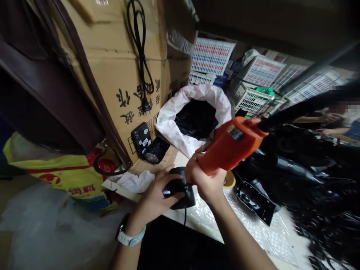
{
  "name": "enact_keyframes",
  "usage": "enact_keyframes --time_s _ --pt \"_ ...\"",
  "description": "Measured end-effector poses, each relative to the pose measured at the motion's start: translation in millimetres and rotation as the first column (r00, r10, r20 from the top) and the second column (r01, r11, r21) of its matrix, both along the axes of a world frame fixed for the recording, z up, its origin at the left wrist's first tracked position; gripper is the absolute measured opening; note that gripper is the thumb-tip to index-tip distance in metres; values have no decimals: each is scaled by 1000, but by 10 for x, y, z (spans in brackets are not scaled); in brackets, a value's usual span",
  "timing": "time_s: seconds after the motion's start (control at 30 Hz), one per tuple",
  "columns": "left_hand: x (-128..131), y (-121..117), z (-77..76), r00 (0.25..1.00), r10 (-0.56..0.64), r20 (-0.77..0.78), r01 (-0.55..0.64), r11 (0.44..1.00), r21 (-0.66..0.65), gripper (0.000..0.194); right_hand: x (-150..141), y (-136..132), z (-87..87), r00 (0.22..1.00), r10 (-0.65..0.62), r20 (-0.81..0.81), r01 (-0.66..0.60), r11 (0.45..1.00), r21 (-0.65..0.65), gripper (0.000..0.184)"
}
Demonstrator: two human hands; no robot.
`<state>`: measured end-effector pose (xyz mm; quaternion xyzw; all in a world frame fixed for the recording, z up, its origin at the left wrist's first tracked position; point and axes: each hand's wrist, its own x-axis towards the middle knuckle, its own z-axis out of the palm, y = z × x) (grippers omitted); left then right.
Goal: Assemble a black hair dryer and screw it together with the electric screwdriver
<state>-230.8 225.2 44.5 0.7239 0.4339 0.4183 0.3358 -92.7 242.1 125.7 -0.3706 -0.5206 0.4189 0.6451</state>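
My left hand (154, 198) is closed around a rounded black plastic part (189, 197) at the table's front edge, with thumb and fingers on either side. A thin black cord hangs from that part. My right hand (206, 183) grips an orange electric screwdriver (232, 146), held tilted, its rear end towards the upper right. Its working tip is hidden behind my right hand, close to the black part, so I cannot tell whether they touch. Just behind the screwdriver, a yellow bowl (230, 180) with small pieces in it shows in part.
A white sack (174, 129) of black parts stands behind my hands. Black parts (295, 168) are heaped on the right, near a flat black panel (255, 202) on bubble wrap. A phone (142, 137) leans on a carton (109, 93) at left. Another person's hands (329, 123) are far right.
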Motion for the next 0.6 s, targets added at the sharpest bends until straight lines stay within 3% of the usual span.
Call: enact_keyframes --time_s 0.13,0.2,0.23,0.27,0.33,0.37,0.4,0.43,0.5,0.53,0.57,0.6 --pt "-54 33 36 997 71 -16 -71 997 -36 21 379 -83 205 954 -148 -260 179 979 99 29" --pt "-79 4 89 995 94 -16 -93 995 42 16 729 -248 249 910 -337 -242 364 928 75 36" --pt "-79 -24 126 996 88 -9 -87 991 101 16 913 -373 245 857 -491 -159 504 862 55 41" --pt "-66 -58 170 997 70 12 -71 984 161 16 1083 -526 227 745 -666 -37 667 743 55 49" --pt "14 -130 274 997 -7 74 -13 964 266 19 1333 -889 163 381 -911 158 888 409 211 73" --pt "85 -161 330 991 -61 118 24 956 292 21 1397 -1076 126 256 -947 193 891 308 333 85" --pt "178 -186 387 978 -127 165 75 953 295 23 1424 -1247 91 233 -949 214 841 307 446 96" --pt "295 -206 444 952 -205 228 140 952 271 25 1423 -1390 58 308 -916 257 750 400 527 103" --pt "587 -252 557 833 -430 349 363 900 242 27 1387 -1581 7 556 -717 420 484 690 537 104" --pt "751 -287 614 737 -545 399 484 838 252 27 1374 -1640 -12 630 -606 485 385 787 482 101" --pt "916 -338 670 648 -625 435 567 778 273 27 1374 -1688 -27 670 -542 508 350 834 427 97" --pt "1073 -406 723 593 -662 458 606 742 287 28 1384 -1738 -40 690 -532 490 372 842 391 91"
